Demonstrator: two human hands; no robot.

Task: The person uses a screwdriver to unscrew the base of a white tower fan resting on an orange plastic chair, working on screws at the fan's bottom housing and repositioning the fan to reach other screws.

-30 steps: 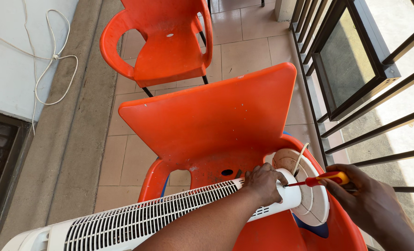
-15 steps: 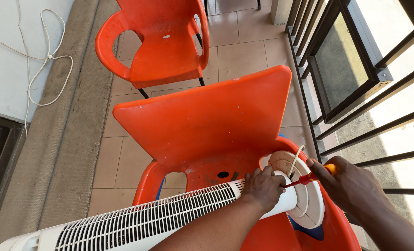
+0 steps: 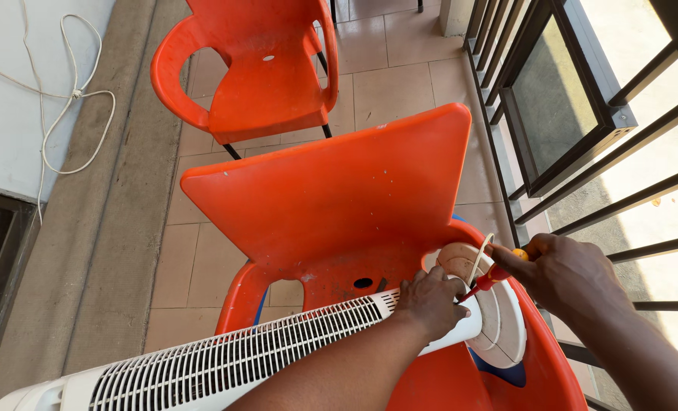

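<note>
Two bare forearms — no sleeves, left hand (image 3: 430, 303) and right hand (image 3: 563, 270) ungloved

A long white tower fan (image 3: 232, 361) with a slotted grille lies on its side, its round base (image 3: 499, 320) standing on edge just beyond the left-hand fingers (image 3: 438, 293) gripping its body. A red-handled screwdriver (image 3: 495, 275) slants from the right-hand fingers (image 3: 533, 251) down toward that base.

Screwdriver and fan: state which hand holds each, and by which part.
Right hand grips the screwdriver by its red handle; left hand clasps the white tower fan near its round base.
</note>
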